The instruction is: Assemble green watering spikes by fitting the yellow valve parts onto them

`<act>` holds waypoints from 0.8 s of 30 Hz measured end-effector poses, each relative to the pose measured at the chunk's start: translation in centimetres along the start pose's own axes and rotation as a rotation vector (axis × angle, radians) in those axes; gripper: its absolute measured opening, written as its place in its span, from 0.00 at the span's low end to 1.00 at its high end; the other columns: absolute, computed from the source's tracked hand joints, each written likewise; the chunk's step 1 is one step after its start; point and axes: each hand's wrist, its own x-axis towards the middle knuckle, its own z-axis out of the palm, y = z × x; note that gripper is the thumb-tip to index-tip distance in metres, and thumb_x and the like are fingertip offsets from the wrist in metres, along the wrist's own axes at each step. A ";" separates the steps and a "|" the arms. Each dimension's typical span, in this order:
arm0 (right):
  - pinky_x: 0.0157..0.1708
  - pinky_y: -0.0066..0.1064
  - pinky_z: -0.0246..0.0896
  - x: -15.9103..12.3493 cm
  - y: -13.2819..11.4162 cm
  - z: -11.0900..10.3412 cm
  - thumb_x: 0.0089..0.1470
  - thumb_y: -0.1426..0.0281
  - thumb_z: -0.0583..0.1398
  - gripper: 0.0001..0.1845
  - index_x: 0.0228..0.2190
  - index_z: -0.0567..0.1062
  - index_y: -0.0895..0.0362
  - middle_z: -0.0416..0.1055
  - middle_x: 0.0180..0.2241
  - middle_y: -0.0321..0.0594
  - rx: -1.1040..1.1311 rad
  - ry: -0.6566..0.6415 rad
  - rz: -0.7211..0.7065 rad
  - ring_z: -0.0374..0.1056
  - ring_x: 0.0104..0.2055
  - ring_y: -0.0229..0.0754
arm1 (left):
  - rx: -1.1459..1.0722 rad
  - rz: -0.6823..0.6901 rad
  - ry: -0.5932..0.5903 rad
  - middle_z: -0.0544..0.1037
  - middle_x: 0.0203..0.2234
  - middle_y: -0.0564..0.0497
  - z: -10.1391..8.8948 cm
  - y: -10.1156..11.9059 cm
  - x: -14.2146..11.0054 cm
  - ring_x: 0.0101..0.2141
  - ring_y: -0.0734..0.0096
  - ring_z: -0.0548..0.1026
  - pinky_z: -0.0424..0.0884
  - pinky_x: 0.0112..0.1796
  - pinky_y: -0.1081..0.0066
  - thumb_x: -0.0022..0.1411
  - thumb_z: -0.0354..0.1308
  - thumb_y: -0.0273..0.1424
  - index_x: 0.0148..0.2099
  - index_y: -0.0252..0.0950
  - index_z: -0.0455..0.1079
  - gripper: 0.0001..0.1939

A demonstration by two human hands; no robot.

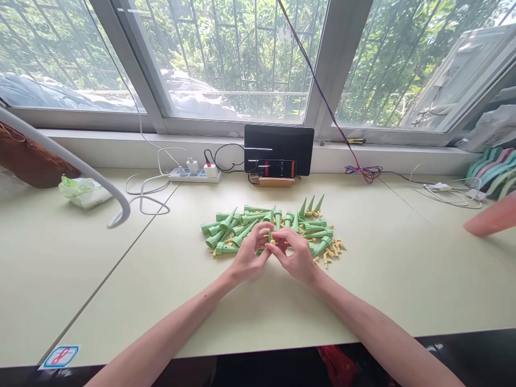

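Note:
My left hand (250, 253) is closed around a green plastic watering spike (270, 235), which points up and away from me. The fingertips of my right hand (297, 256) pinch a small yellow plastic valve (273, 243) at the spike's near end. Both hands meet there, so how far the two parts are joined is hidden. Just beyond and to both sides lies a heap of green spikes (220, 236). Small yellow valves (334, 249) are scattered at the heap's right edge. Behind them stand three spikes (310, 205), tips up, with yellow parts at their feet.
A black tablet (279, 141) and a phone (282, 169) on a small cardboard box (276, 183) stand against the window wall. Left of them lies a power strip (195, 176) with cables. A white curved arm (116, 207) reaches in from the left, near a green plastic packet (84, 192).

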 end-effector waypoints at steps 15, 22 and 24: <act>0.24 0.28 0.68 0.7 0.2 -0.8 0.56 0.61 0.64 0.11 0.39 0.75 0.54 0.68 0.30 0.37 0.126 -0.092 0.100 0.66 0.27 0.37 | -0.028 0.001 -0.066 0.75 0.47 0.42 -0.2 0.1 0.1 0.46 0.63 0.77 0.73 0.47 0.65 0.64 0.57 0.29 0.55 0.38 0.58 0.19; 0.23 0.27 0.68 0.7 0.3 -0.9 0.53 0.59 0.66 0.14 0.35 0.73 0.55 0.67 0.27 0.35 0.205 -0.073 0.152 0.65 0.25 0.36 | -0.035 -0.002 -0.081 0.74 0.47 0.42 -0.3 -0.2 0.0 0.46 0.64 0.77 0.73 0.46 0.67 0.65 0.58 0.31 0.56 0.39 0.58 0.20; 0.23 0.28 0.68 0.7 0.3 -0.8 0.53 0.60 0.66 0.14 0.35 0.73 0.55 0.67 0.27 0.35 0.213 -0.078 0.155 0.65 0.25 0.36 | -0.032 0.001 -0.081 0.74 0.47 0.42 -0.3 -0.2 0.1 0.46 0.64 0.77 0.73 0.46 0.67 0.65 0.57 0.31 0.56 0.39 0.57 0.20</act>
